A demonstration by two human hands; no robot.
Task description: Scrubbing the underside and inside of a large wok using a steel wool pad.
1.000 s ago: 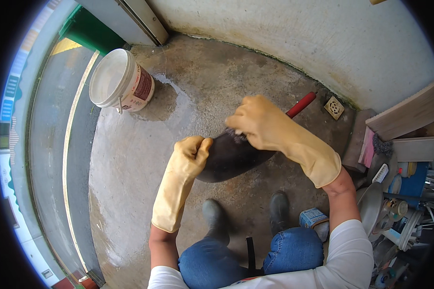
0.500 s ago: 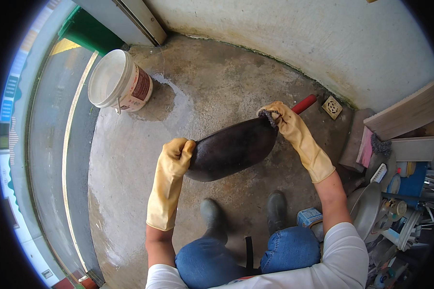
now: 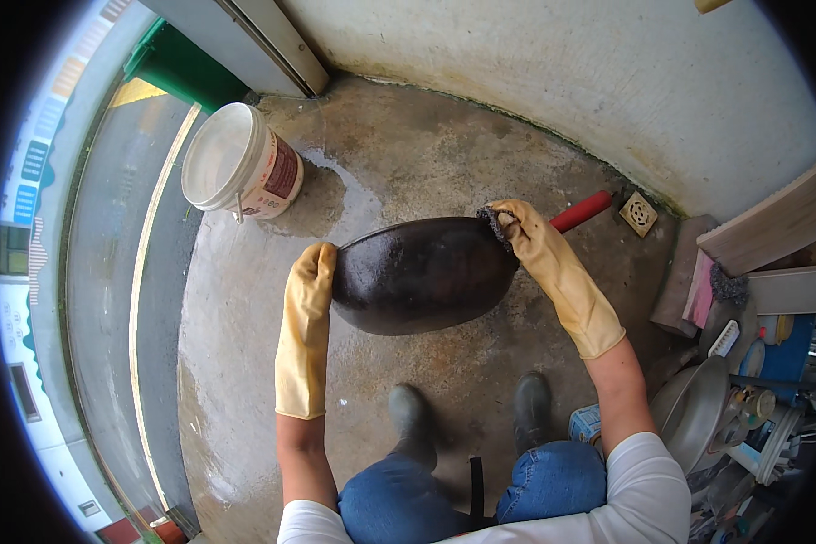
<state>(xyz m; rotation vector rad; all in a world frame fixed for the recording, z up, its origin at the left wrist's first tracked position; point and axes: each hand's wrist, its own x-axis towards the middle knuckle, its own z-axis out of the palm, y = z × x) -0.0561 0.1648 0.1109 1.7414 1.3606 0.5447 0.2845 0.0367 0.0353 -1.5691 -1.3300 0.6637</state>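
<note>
Person stands in boots [image 3: 412, 417] on a wet concrete floor [image 3: 245, 299], yellow gloves on. Left hand [image 3: 313, 272] grips the near rim of a black wok [image 3: 422, 272], held upside down at waist height above the floor. Right hand [image 3: 521, 231] has fingers closed on a steel scourer [image 3: 494, 220], pressed to the wok's far edge by its red handle [image 3: 582, 210]. White bucket [image 3: 240, 163] stands beyond, floor drain [image 3: 639, 213] far right.

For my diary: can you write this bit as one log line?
left hand: holds pan rim | right hand: presses scrubber on pan | bucket: on floor
</note>
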